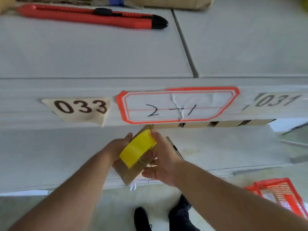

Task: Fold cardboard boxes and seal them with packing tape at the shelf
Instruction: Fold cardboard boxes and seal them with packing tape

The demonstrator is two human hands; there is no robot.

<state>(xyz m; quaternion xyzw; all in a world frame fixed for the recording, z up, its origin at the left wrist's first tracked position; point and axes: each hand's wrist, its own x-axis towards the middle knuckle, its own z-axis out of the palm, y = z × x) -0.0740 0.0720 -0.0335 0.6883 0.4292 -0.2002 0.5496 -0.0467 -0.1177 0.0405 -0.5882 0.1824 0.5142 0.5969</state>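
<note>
A small brown cardboard box (129,172) is held in front of the lower shelf, tilted. My left hand (119,145) holds it from the left side. A yellow roll of packing tape (137,147) lies across the top of the box. My right hand (162,157) grips the roll, with the fingers over its far end and the palm against the right side of the box. The box's right side is hidden behind this hand.
A red utility knife (90,16) lies on the upper shelf (100,52). Labels "033" (80,107), "2-1" (176,105) and "031" (276,100) are stuck on the shelf's front edge. A red plastic basket (281,195) stands on the floor at right. My shoes (142,219) show below.
</note>
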